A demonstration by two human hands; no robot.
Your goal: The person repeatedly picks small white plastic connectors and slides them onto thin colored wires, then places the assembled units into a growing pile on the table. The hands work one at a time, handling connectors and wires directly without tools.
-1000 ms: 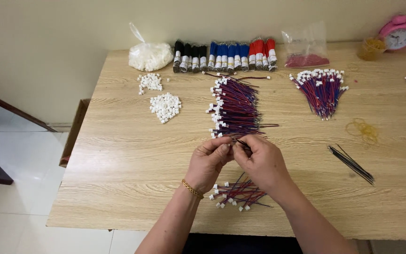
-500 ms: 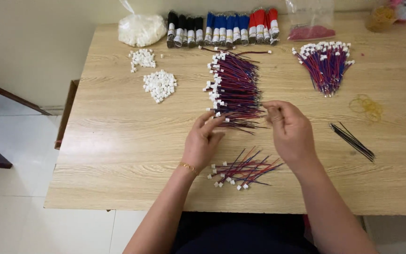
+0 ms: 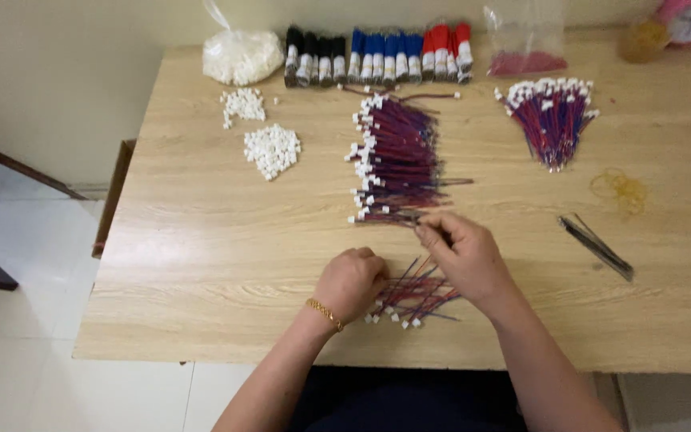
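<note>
— So, from the head view, what do your hands do?

— My right hand [image 3: 467, 254] has its grip pinching one wire [image 3: 385, 216] at the near end of the long wire row [image 3: 397, 156]. My left hand [image 3: 352, 282] is closed, pressing the small wire bundle [image 3: 413, 296] on the tabletop [image 3: 201, 256].

— What may go wrong?

— I think the wire can drag its neighbours out of the row, because they touch. The bundle lies just under my right wrist.

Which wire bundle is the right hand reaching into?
The long middle pile, at its near end; the fanned bundle lies far right, and the small pile sits below the right hand.
</note>
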